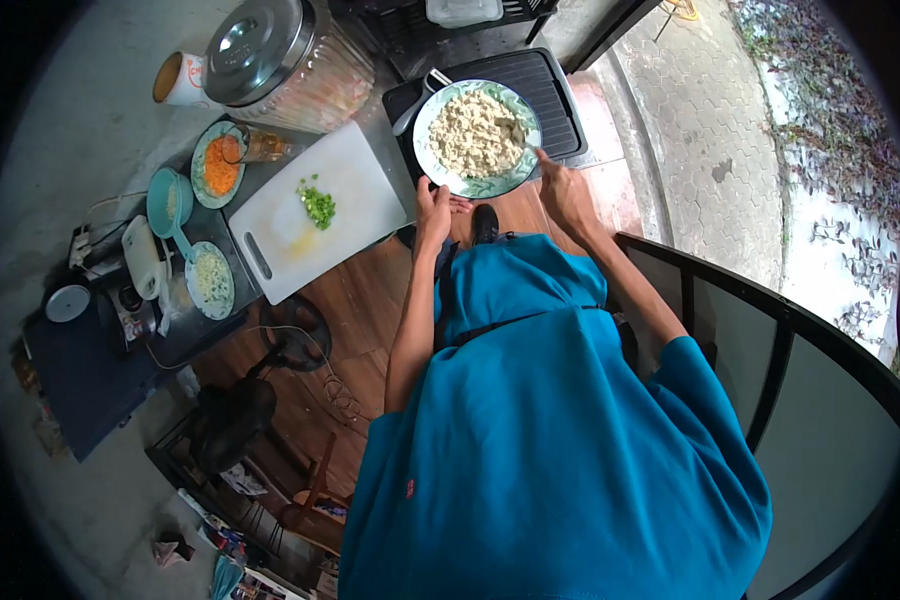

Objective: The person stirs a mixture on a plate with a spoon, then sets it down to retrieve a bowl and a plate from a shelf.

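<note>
A round plate with a green patterned rim [478, 188] holds a heap of pale, crumbled food [470, 135] that looks like mashed tofu. My left hand [434, 212] grips the plate's near-left edge, thumb at the rim and fingers beneath. At the right edge, my right hand [568, 198] is closed around a thin metal utensil [517, 131]. Its head rests in the right side of the crumbled food; whether it is a spoon or a fork cannot be made out. The plate is over a black ridged griddle [560, 110].
Left of the plate, a white cutting board [355, 165] bears chopped green onion [318, 206]. Beyond it are a plate of shredded orange food [220, 168], a glass [268, 147], a teal strainer [170, 203], a plate of chopped pale food [211, 279] and a big lidded jar [320, 85]. A black railing [770, 310] stands right.
</note>
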Tool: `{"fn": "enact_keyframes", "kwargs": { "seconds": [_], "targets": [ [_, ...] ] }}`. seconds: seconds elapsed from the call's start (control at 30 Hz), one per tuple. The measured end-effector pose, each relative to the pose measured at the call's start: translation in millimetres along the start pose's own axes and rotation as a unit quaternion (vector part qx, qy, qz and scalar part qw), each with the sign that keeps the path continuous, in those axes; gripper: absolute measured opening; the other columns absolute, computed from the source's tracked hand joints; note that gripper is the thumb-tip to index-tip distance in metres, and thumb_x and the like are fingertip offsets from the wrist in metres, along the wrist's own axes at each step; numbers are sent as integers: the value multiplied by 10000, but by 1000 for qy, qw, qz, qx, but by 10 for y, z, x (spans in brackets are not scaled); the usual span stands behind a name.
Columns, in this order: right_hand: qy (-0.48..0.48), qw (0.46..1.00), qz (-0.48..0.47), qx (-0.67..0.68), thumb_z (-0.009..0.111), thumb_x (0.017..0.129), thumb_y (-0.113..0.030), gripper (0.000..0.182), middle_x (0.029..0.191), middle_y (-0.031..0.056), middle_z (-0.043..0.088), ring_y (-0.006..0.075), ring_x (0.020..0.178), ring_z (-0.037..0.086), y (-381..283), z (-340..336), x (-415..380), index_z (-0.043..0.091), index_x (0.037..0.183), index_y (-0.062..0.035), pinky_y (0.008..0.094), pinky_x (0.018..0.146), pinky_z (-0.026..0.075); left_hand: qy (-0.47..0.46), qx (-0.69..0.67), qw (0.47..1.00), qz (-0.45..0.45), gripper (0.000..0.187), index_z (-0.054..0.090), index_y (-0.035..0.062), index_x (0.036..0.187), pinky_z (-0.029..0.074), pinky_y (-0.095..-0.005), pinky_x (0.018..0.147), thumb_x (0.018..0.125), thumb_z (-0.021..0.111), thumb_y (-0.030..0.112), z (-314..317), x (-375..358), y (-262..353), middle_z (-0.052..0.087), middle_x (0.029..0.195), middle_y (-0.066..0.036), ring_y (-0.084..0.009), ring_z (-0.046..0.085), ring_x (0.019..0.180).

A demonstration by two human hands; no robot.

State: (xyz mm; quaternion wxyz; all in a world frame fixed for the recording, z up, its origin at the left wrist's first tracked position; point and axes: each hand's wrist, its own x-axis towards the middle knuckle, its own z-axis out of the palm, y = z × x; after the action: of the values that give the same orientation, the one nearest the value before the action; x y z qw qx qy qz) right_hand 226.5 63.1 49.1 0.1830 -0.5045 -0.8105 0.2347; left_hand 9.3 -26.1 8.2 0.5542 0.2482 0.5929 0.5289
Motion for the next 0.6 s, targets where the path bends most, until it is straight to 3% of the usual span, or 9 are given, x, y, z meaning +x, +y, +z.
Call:
{"fn": "enact_keyframes", "kwargs": {
  "seconds": [0.2, 0.23, 0.37, 0.47, 0.6],
  "targets": [
    [56, 998, 21, 32, 447, 873, -50, 341, 628, 305, 498, 389, 488, 552, -172, -249, 21, 568, 1187, 2, 445, 471, 412, -25, -42, 998, -28, 157, 279, 25, 1088, 555, -358, 657, 979, 352, 109, 96, -16, -55, 593, 838, -227, -288, 656, 737],
    [19, 999, 41, 2, 447, 870, -48, 348, 624, 307, 492, 386, 488, 551, -105, -183, -29, 562, 1195, 3, 446, 470, 409, -24, -47, 998, -29, 133, 280, 24, 1071, 557, -368, 666, 978, 343, 97, 110, -23, -47, 593, 850, -234, -291, 655, 743],
    [20, 999, 26, 32, 447, 860, -39, 346, 640, 312, 488, 400, 505, 549, -52, 79, -116, 570, 1180, 12, 458, 474, 400, -20, -29, 999, -9, 132, 280, 25, 1061, 559, -369, 673, 981, 347, 105, 121, 20, -75, 595, 861, -239, -293, 656, 745],
    [-8, 997, 72, 39, 442, 861, -41, 337, 665, 320, 487, 412, 535, 558, -227, -156, 5, 577, 1165, 18, 464, 497, 416, -19, -38, 999, 6, 160, 259, 9, 1100, 567, -354, 627, 973, 324, 79, 126, 12, -110, 591, 860, -253, -300, 658, 704],
    [18, 996, 63, 67, 437, 862, -49, 327, 672, 316, 509, 424, 588, 578, -257, -280, 68, 584, 1142, 34, 470, 531, 441, -22, -41, 999, -8, 150, 265, 11, 1097, 565, -356, 642, 974, 319, 77, 107, 0, -109, 589, 872, -249, -297, 657, 720]
  ]
}}
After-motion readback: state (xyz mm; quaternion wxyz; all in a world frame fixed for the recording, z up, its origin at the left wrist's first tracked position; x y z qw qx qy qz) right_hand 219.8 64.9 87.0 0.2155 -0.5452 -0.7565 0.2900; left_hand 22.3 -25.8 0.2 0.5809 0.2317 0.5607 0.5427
